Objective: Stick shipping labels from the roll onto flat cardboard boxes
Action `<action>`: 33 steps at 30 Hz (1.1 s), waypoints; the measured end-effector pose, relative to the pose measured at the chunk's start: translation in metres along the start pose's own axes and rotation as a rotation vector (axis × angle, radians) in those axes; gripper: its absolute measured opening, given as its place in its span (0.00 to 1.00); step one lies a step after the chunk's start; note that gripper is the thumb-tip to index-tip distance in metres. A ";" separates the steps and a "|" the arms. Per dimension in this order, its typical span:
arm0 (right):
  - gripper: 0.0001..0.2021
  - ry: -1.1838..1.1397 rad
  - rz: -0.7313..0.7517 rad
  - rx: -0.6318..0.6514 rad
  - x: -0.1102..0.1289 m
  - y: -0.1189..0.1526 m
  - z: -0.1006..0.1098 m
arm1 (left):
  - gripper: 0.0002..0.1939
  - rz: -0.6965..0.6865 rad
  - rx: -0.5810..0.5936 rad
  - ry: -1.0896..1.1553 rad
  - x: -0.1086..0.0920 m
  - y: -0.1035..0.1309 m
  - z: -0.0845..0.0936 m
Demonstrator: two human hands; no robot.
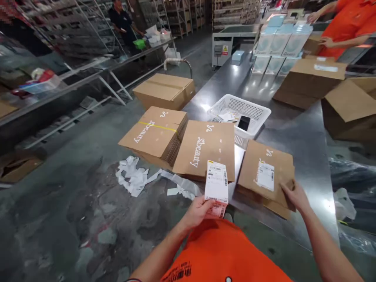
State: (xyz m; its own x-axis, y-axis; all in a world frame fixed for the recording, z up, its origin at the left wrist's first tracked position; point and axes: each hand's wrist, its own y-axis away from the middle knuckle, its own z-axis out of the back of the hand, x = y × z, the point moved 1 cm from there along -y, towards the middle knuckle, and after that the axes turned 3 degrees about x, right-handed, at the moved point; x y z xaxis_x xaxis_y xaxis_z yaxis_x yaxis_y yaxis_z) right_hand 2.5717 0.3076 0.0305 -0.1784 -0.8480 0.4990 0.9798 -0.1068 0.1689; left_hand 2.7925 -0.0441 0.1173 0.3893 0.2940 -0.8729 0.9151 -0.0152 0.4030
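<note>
My left hand (200, 211) grips a stack of printed white labels (216, 182) by its lower end, in front of my body. At the near right, my right hand (295, 196) rests its fingers on the right edge of a flattened brown carton (279, 168), which carries a white label (265, 176). Its thumb is hidden. Left of that carton lies a stack of flat printed cartons (202, 145). Further left is another stack (155, 131), bound with a yellow strap.
A white basket (258, 111) holding a black phone (244, 123) and papers stands behind the cartons on the metal table (311, 137). Blue-white boxes (274, 43), open cartons (313, 76) and a person in orange (349, 27) are beyond. Backing paper (132, 176) litters the floor.
</note>
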 end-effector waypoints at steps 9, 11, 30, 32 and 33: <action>0.30 -0.514 0.763 0.925 0.229 0.068 0.005 | 0.20 -0.223 0.086 -0.308 0.001 0.016 -0.004; 0.22 -0.436 0.750 1.097 0.258 0.086 -0.005 | 0.19 -0.183 0.079 -0.257 0.004 0.023 0.005; 0.19 -0.176 1.134 0.652 0.288 0.136 -0.036 | 0.18 -0.273 -0.483 -0.030 -0.039 -0.012 0.050; 0.18 -0.151 1.117 0.587 0.300 0.116 -0.045 | 0.21 -0.261 -0.461 0.024 -0.030 -0.022 0.057; 0.18 -0.138 1.087 0.526 0.308 0.101 -0.050 | 0.22 -0.245 -0.437 0.061 -0.023 -0.025 0.060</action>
State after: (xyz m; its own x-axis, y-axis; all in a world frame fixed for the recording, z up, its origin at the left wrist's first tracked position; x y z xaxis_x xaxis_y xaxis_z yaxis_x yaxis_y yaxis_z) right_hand 2.6202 0.0098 0.1589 0.6740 -0.2989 0.6756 0.4744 0.8761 -0.0857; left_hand 2.7666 -0.1078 0.1106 0.1496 0.2940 -0.9440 0.8443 0.4588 0.2767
